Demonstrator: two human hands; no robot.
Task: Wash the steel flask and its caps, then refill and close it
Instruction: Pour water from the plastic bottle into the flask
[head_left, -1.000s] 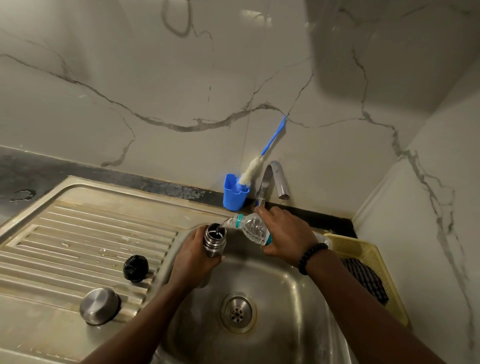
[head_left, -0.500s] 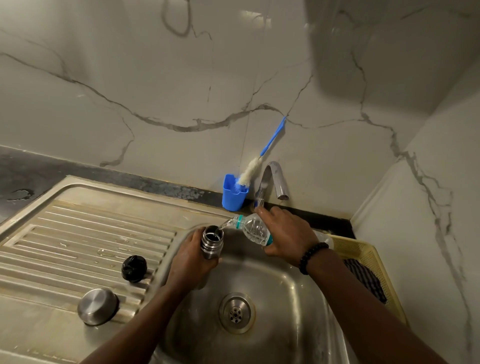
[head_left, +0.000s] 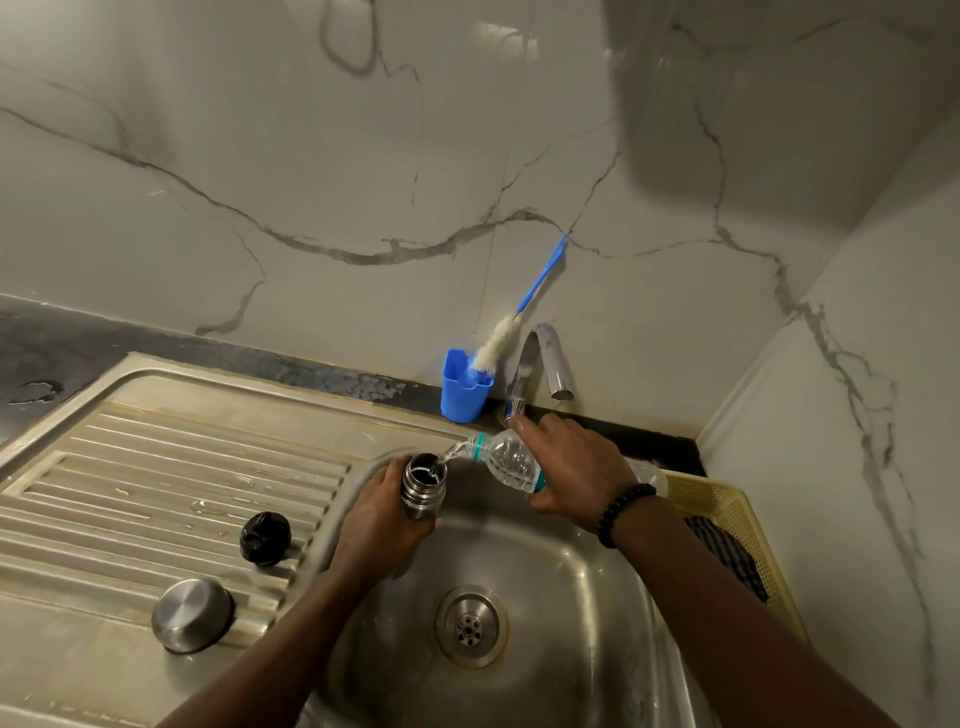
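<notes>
Right hand (head_left: 571, 470) tilting plastic bottle (head_left: 506, 461), water entering open steel flask (head_left: 423, 486)

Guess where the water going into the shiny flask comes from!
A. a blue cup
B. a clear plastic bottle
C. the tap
B: the right hand tips a clear plastic bottle so water runs into the flask, held by the left hand.

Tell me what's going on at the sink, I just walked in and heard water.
A person is refilling a steel flask over the sink. The left hand holds the open flask upright, while the right hand tips a clear plastic bottle so water runs into its mouth. The black inner cap and steel outer cap lie on the draining board, not yet back on.
</notes>
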